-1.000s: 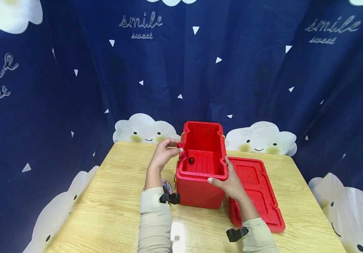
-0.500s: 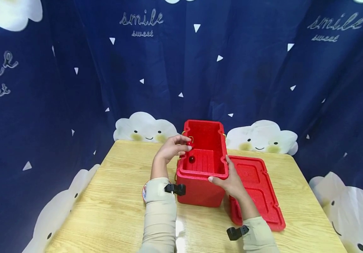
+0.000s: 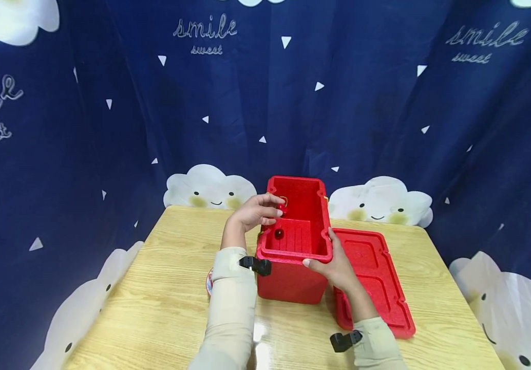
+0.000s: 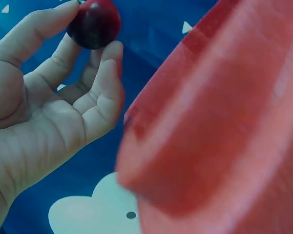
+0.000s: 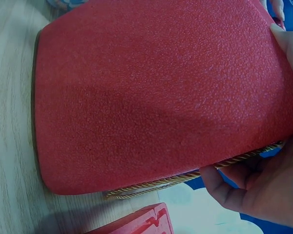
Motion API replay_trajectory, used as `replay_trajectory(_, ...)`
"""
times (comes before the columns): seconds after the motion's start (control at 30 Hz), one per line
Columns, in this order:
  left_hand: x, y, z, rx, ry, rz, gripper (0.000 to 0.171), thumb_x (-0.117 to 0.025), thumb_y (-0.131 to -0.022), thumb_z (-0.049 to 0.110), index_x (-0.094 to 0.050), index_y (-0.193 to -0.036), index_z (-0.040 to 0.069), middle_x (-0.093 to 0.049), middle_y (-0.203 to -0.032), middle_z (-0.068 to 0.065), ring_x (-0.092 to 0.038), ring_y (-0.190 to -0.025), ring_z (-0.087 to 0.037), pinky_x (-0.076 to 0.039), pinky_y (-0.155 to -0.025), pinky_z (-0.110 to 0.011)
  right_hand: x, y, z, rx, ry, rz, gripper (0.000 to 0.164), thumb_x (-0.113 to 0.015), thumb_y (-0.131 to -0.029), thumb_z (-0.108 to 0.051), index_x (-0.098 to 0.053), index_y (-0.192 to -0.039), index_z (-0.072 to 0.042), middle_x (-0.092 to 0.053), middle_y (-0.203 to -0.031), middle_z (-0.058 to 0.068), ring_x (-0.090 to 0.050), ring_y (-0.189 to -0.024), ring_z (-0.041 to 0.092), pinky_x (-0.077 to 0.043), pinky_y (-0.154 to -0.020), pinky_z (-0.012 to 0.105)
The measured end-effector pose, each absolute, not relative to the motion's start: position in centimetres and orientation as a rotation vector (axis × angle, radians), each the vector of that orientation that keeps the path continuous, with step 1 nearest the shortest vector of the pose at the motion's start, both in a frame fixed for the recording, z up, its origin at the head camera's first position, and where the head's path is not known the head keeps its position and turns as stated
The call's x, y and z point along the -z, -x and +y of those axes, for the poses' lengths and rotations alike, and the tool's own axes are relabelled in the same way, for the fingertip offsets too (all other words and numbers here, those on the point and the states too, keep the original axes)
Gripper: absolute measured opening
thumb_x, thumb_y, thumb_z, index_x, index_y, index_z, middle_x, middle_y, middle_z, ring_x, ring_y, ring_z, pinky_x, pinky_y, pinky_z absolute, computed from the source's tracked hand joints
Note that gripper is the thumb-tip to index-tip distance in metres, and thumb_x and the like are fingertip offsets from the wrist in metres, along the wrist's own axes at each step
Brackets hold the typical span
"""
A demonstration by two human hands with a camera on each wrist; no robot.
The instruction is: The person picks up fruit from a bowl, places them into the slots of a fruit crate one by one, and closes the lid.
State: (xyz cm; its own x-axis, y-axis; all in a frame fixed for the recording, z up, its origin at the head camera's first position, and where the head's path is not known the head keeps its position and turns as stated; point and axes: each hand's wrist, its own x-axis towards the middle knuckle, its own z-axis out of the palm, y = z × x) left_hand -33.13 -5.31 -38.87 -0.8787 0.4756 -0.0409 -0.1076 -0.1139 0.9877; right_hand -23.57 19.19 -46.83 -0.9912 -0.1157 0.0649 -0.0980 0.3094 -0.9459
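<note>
With its fingertips and thumb, my left hand (image 3: 255, 211) pinches a shiny dark red ball (image 4: 95, 23) that looks like a cherry. In the head view, a thin yellowish curved loop shows just above the ball. The hand is over the left rim of an uncovered red foam box (image 3: 290, 281). On the box floor lies another dark round ball (image 3: 279, 234). My right hand (image 3: 339, 264) grips the near right corner of the box rim, thumb over the front edge. The right wrist view shows its fingers beside a twisted gold rope (image 5: 185, 176) on the box's side.
The red lid (image 3: 376, 277) lies flat on the wooden table (image 3: 154, 303), right of the box. A round printed object (image 3: 209, 282), mostly behind the left forearm, sits left of the box. A dark blue curtain (image 3: 228, 97) with clouds hangs behind the table.
My left hand has moved right, from outside the box's left rim to over its inside, carrying the dark red ball. My right hand stays on the box corner.
</note>
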Motion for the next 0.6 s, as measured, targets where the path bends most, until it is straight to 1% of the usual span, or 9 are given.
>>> replay_trajectory(0.13, 38.3, 33.7, -5.1, -1.988, -0.406, 1.815, 0.032, -0.063, -0.082, -0.002, -0.059, -0.113, 0.0, -0.058, -0.105, -0.012, -0.056, -0.085, -0.02, -0.051, -0.075, -0.035, 46.7, 23.5, 19.2, 1.814, 0.201, 2.538, 0.11, -0.081, -0.069, -0.028, -0.006, -0.149, -0.017, -0.032, -0.139, 0.014, -0.038, -0.121, 0.034, -0.049, -0.082, 0.042)
replay_trajectory(0.33, 38.1, 34.7, -5.3, -1.929, -0.328, 1.812, 0.027, -0.06, -0.084, -0.004, -0.06, -0.111, 0.0, -0.055, -0.114, -0.02, -0.056, -0.086, -0.02, -0.048, -0.082, -0.042, 46.8, 23.5, 19.2, 1.815, 0.213, 2.541, 0.111, -0.081, -0.069, -0.028, -0.005, -0.149, -0.016, -0.031, -0.139, 0.015, -0.037, -0.122, 0.037, -0.049, -0.082, 0.043)
replay_trajectory(0.4, 38.1, 35.0, -5.3, -1.898, -0.325, 1.804, 0.028, -0.059, -0.085, -0.004, -0.059, -0.113, -0.001, -0.052, -0.118, -0.024, -0.056, -0.087, -0.022, -0.046, -0.087, -0.046, 46.8, 23.5, 19.2, 1.818, 0.207, 2.539, 0.11, -0.081, -0.07, -0.029, -0.005, -0.149, -0.016, -0.031, -0.139, 0.014, -0.037, -0.122, 0.037, -0.048, -0.083, 0.043)
replay_trajectory(0.47, 38.1, 35.2, -5.4, -1.869, -0.326, 1.796, 0.029, -0.058, -0.085, -0.004, -0.058, -0.114, -0.001, -0.051, -0.119, -0.026, -0.056, -0.09, -0.026, -0.044, -0.089, -0.048, 46.8, 23.6, 19.2, 1.818, 0.206, 2.534, 0.11, -0.081, -0.07, -0.029, -0.005, -0.149, -0.017, -0.031, -0.139, 0.013, -0.037, -0.122, 0.036, -0.048, -0.083, 0.043)
replay_trajectory(0.53, 38.2, 35.5, -5.4, -1.851, -0.321, 1.787, 0.03, -0.058, -0.084, -0.004, -0.058, -0.114, -0.001, -0.052, -0.116, -0.025, -0.055, -0.094, -0.03, -0.044, -0.088, -0.049, 46.8, 23.6, 19.2, 1.823, 0.203, 2.528, 0.109, -0.08, -0.07, -0.03, -0.005, -0.149, -0.018, -0.031, -0.139, 0.013, -0.037, -0.122, 0.035, -0.048, -0.083, 0.043)
replay_trajectory(0.6, 38.4, 35.8, -5.5, -1.836, -0.318, 1.781, 0.03, -0.06, -0.083, -0.004, -0.059, -0.113, -0.001, -0.054, -0.112, -0.021, -0.053, -0.098, -0.033, -0.047, -0.085, -0.047, 46.9, 23.5, 19.1, 1.832, 0.201, 2.518, 0.109, -0.081, -0.07, -0.029, -0.006, -0.149, -0.018, -0.032, -0.139, 0.012, -0.037, -0.122, 0.034, -0.048, -0.083, 0.042)
